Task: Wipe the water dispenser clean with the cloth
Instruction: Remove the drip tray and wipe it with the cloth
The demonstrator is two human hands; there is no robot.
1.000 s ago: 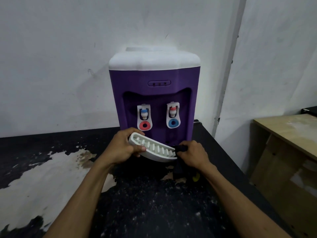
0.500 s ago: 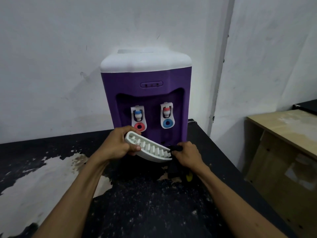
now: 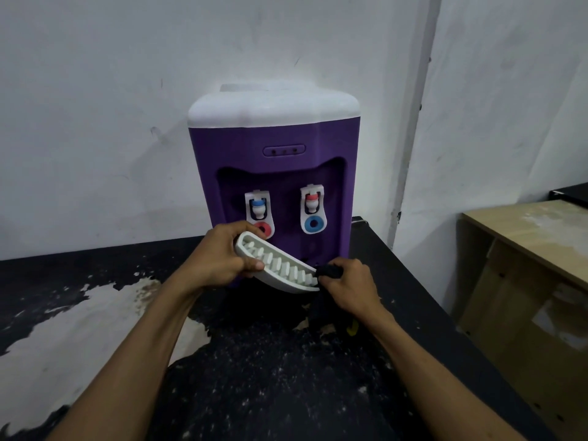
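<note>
- The worktop is black and patchy. The purple, white-topped water dispenser stands at its back edge against the wall, towards the right corner.
- The white slatted drip tray is off the machine and held tilted in the air just in front of the dispenser's base, with its left end higher.
- The left hand grips the tray's raised left end, fingers curled over the rim and thumb on the slats. This hand should probably brace the tray firmly so the wiping does not twist it.
- The right hand is closed round the dark cloth, bunched at the tray's lower right end and touching it.
- The rest of the cloth seems to hang below the hand, though it is hard to tell against the dark worktop.
- The step looks like wiping the tray. It would go best by pushing a fold of cloth along the slats from one end to the other, then round the rim and underside.
- The tray should stay over the worktop in case water drips from it.
</note>
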